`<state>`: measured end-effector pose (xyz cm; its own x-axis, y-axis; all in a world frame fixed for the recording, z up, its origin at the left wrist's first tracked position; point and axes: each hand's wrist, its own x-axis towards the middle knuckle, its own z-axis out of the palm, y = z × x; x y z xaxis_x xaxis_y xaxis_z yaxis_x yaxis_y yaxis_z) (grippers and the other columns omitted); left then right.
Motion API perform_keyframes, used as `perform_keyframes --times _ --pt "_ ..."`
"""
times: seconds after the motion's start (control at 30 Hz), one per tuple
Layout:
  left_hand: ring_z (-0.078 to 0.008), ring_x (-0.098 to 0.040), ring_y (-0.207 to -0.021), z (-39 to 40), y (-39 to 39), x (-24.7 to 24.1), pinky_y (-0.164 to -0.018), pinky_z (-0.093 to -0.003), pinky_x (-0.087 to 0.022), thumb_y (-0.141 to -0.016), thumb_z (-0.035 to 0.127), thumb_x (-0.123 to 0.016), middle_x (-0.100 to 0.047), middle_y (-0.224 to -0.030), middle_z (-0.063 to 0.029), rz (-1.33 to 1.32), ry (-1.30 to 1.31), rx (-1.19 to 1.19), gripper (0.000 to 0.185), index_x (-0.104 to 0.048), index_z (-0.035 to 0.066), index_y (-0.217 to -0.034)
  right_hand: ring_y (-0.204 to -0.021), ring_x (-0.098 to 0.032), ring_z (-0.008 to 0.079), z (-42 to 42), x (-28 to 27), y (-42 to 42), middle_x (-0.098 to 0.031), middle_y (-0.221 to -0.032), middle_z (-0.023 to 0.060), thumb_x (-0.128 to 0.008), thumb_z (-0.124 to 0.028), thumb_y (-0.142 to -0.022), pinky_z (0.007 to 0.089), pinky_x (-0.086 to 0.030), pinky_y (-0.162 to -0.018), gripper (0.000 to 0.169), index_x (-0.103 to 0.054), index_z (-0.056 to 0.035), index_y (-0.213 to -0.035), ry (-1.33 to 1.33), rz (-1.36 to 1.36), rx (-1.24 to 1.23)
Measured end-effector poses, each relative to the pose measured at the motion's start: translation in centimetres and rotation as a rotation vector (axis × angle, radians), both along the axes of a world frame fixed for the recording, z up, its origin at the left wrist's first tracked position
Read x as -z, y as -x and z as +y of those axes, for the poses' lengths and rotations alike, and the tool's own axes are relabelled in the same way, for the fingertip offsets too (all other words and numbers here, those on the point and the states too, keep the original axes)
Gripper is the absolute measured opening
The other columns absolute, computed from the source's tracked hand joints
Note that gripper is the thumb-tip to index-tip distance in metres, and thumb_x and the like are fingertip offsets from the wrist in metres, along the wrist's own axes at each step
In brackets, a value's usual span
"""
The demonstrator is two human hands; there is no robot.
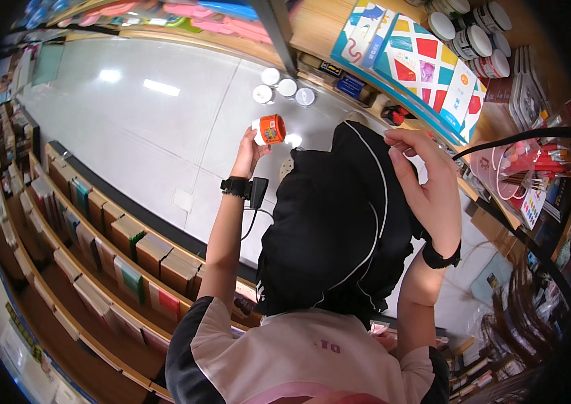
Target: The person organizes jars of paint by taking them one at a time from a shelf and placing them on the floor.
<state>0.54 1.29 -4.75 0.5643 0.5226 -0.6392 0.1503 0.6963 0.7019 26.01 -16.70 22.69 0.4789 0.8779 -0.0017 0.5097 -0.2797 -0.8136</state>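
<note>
My left hand (250, 153) holds a white plastic jar with an orange-red label (270, 129), tilted on its side above the floor. Beyond it, several jars with white lids (287, 88) stand close together on the floor. My right hand (429, 187) is raised over the right side of my black trousers, near the shelf edge, with its fingers slightly bent and the thumb apart; nothing shows in it. Each wrist wears a black band, and the left one (237, 187) carries a small black device with a cable.
A wooden shelf at the right bears boxed sets (419, 65), jars lying on their sides (472, 41) and a pink bucket of brushes (500, 169). Its dark metal post (278, 38) rises ahead. Bookshelves (113, 242) line the left. A black cable (522, 135) crosses the right side.
</note>
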Motion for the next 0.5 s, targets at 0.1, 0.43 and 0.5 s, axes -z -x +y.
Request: perform_keyframes --times 0.1,0.43,0.5 --pt "-0.0174 -0.057 -0.095 -0.5 0.0 -8.1 -0.081 -0.0335 -0.05 -0.089 0.043 -0.04 -0.056 -0.11 -0.0105 -0.151 -0.164 -0.027 0.055 -0.042 0.001 -0.125 -0.076 -0.06 0.0249 0.0 -1.5 2.1 -0.061 -0.087 0.0109 -0.058 -0.006 -0.08 0.0305 -0.047 -0.069 0.017 -0.059 -0.003 -0.097 -0.037 0.062 -0.058" --pt "-0.0139 -0.052 -0.087 -1.0 -3.6 -23.9 -0.078 -0.0257 -0.042 -0.078 0.035 -0.06 -0.055 -0.097 -0.0067 -0.318 -1.088 0.25 0.05 -0.053 0.001 -0.114 -0.093 -0.056 0.0351 5.9 -3.6 7.0 -0.058 -0.102 0.0218 -0.067 -0.023 -0.071 0.0368 -0.046 -0.081 0.061 -0.044 0.0027 -0.122 -0.033 -0.108 -0.406" --pt "-0.0143 -0.052 -0.088 -1.9 -3.8 -24.7 -0.079 -0.0271 -0.042 -0.078 0.029 -0.062 -0.054 -0.098 -0.0074 -0.297 -0.978 0.08 0.052 -0.049 0.001 -0.119 -0.085 -0.058 0.0353 6.5 -2.9 6.7 -0.059 -0.09 0.0233 -0.067 -0.025 -0.067 0.0373 -0.047 -0.075 0.061 -0.046 0.0047 -0.116 -0.198 -0.111 -0.376"
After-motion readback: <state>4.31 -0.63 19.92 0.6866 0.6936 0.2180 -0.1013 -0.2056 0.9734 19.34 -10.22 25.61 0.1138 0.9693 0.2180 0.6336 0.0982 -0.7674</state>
